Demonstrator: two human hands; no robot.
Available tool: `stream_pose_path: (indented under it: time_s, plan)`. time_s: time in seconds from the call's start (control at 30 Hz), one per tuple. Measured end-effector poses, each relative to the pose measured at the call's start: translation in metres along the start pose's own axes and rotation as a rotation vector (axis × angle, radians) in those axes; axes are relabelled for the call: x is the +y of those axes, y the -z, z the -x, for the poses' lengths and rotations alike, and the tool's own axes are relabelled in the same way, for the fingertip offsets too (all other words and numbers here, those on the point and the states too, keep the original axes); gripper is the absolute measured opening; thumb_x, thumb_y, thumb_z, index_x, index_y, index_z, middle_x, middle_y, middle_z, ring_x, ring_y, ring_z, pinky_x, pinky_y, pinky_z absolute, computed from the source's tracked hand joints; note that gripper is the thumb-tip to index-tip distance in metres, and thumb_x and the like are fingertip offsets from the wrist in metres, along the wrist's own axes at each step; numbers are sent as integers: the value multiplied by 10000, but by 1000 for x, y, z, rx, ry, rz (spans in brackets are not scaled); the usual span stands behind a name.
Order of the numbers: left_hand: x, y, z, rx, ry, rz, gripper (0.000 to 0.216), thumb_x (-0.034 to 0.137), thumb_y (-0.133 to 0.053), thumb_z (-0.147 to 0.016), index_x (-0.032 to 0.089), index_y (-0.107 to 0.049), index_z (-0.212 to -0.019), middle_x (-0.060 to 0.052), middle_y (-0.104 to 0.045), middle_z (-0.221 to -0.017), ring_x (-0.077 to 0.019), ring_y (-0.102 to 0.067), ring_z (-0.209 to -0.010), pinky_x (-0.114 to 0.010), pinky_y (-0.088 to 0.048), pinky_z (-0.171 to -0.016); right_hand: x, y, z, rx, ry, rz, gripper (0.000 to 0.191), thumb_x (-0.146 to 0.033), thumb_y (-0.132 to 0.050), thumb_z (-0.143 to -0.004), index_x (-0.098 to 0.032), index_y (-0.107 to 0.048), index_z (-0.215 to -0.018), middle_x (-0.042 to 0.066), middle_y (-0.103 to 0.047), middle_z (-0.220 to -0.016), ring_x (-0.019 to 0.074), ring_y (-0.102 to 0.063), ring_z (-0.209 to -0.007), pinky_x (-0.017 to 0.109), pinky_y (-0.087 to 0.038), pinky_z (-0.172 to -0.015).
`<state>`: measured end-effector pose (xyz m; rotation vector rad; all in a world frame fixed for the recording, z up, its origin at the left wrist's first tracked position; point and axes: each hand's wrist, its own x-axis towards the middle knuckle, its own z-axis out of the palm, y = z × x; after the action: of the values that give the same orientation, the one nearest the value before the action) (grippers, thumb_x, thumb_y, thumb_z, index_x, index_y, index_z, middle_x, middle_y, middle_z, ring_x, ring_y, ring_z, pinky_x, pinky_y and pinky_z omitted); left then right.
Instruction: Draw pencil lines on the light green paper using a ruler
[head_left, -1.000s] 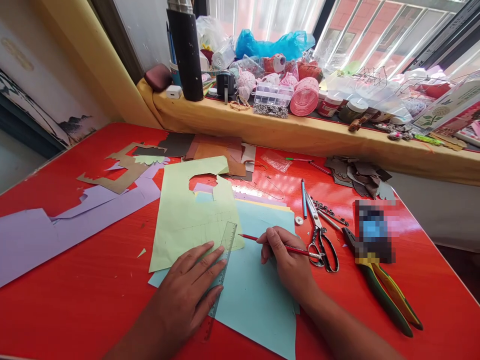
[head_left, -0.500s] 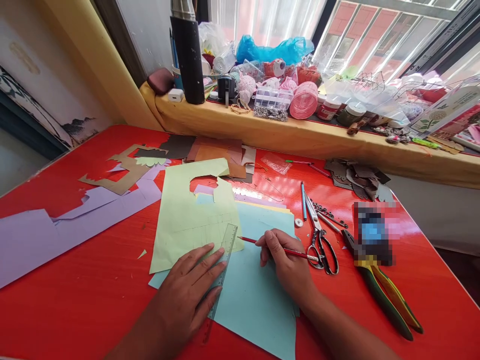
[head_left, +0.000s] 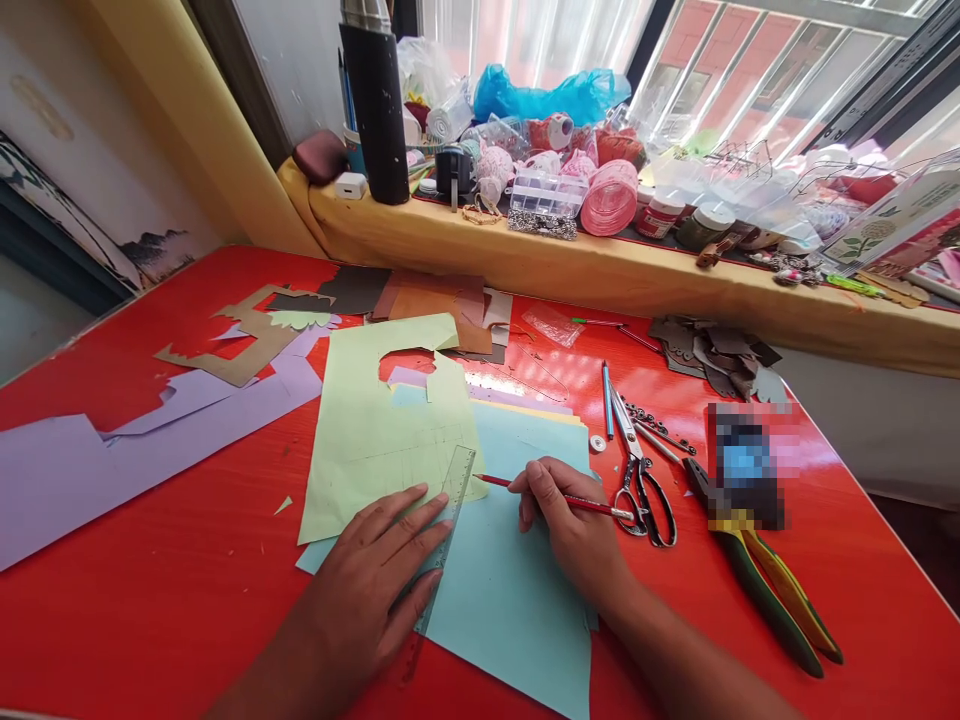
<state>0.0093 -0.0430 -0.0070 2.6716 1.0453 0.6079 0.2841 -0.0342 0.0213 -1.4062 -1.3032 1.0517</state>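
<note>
My left hand (head_left: 373, 580) lies flat with fingers spread on a clear ruler (head_left: 448, 520), pressing it onto a light green paper sheet (head_left: 375, 430) and the light blue sheet (head_left: 510, 590) under it. My right hand (head_left: 570, 525) is closed on a red pencil (head_left: 499, 483), whose tip points left and sits close to the ruler's right edge near its upper end. Faint drawn lines show on the green sheet, which has a hole cut out near its top.
Scissors (head_left: 637, 475), a blue pen (head_left: 605, 398) and yellow-green pliers (head_left: 765, 585) lie right of my right hand on the red table (head_left: 165, 590). Purple paper (head_left: 90, 465) and brown scraps (head_left: 247, 345) lie at the left. A crowded sill (head_left: 600, 265) with a black flask (head_left: 373, 100) runs behind.
The right hand with the pencil has slid a little to the left, toward the ruler. The left hand and ruler have stayed put.
</note>
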Motion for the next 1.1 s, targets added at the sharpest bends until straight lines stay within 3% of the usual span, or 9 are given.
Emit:
stream_pose_path:
  time_s: [0.43, 1.1]
  plan:
    - [-2, -2, 4, -19, 11, -5, 429, 271, -536, -1132, 312, -623, -1550, 23, -601, -1657, -272, -492, -1578, -470, -530, -1207, 0, 0, 1, -14, -12, 9, 500, -572, -589, -1105, -220, -786, -810, 5, -665, -580, 189, -595, -571, 327, -453, -616]
    - [-16, -12, 6, 54, -60, -2, 513, 310, -542, -1112, 356, -562, -1623, 41, -609, -1649, -272, -556, -1533, -416, -548, -1161, -2, -2, 1, -2, -39, 17, 565, -643, -552, -1105, -220, -788, -816, -4, -646, -571, 176, -545, -563, 319, -443, -622]
